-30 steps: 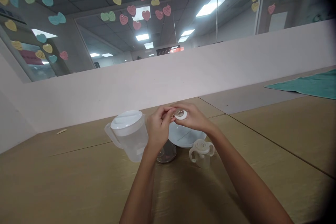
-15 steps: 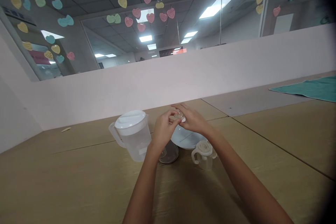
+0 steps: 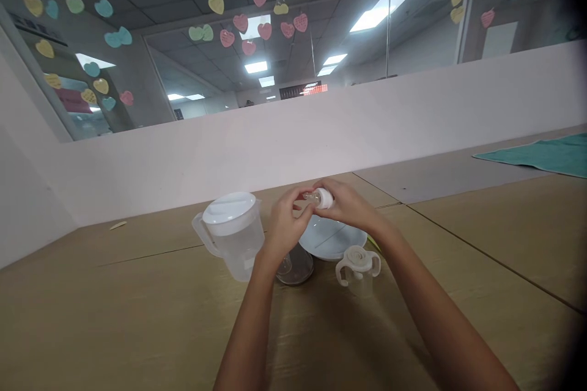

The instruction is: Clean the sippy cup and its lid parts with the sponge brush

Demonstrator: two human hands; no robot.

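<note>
Between my two hands is a baby bottle nipple with a white collar, held above a pale bowl. The fingers of my left hand close around the clear teat's side. My right hand grips the white collar between thumb and fingers. Below my right forearm stands a clear baby bottle with two cream handles and a ridged spiral top. A dark round dish lies partly hidden behind my left wrist, with something clear at its left side.
A clear pitcher with a white lid stands left of my left hand. A teal cloth lies at the far right. A small flat tan piece rests at the left. Behind the table runs a white wall below a window.
The nipple has turned, so its white collar now shows toward the right hand. My right hand has shifted slightly right. A yellow edge shows beside the bowl.
</note>
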